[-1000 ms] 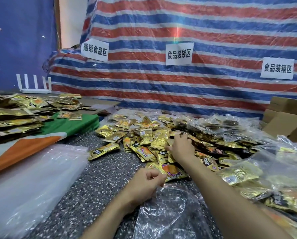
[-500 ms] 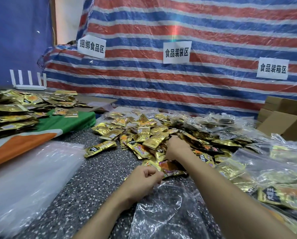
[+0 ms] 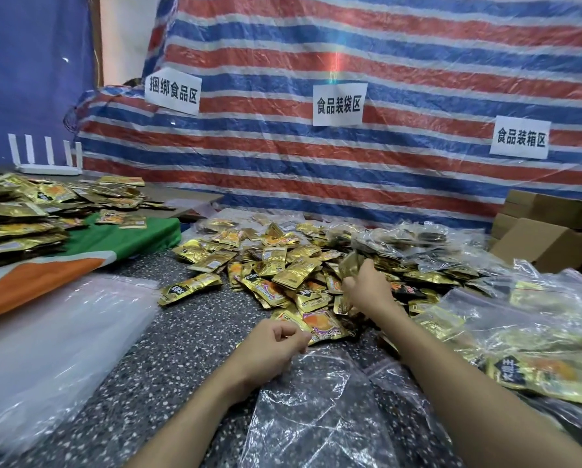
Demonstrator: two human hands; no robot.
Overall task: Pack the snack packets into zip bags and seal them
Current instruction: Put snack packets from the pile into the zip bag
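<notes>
Lying heaped at the middle of the speckled desk (image 3: 168, 349) are loose snack packets (image 3: 283, 265), far too many for counting. Two hands are showing. The right grip (image 3: 367, 288) is curling round one gold packet (image 3: 349, 265) at the top of the heap, with the packet sticking up above the knuckles. The left grip (image 3: 272, 346) is sitting near the front of the desk with its fingers curled, pinching the top edge of one clear zip bag (image 3: 316, 417), which is lying crumpled and flat between the two forearms.

Each packet is showing shiny gold foil with an orange picture and a black patch carrying white characters, too blurred for reading.

A stack of empty bags (image 3: 46, 349) is lying on the left, and filled bags (image 3: 536, 349) are piling up on the right, their number unclear. More gold packets (image 3: 19, 214) are resting on a green and orange cloth (image 3: 114, 238) at far left. Cardboard boxes (image 3: 546, 244) are standing at far right.

Three paper signs are hanging on the striped tarp (image 3: 418, 55): 捆绑食品区 (image 3: 173, 91), 食品装袋区 (image 3: 339, 104) and 食品装箱区 (image 3: 520, 138).
</notes>
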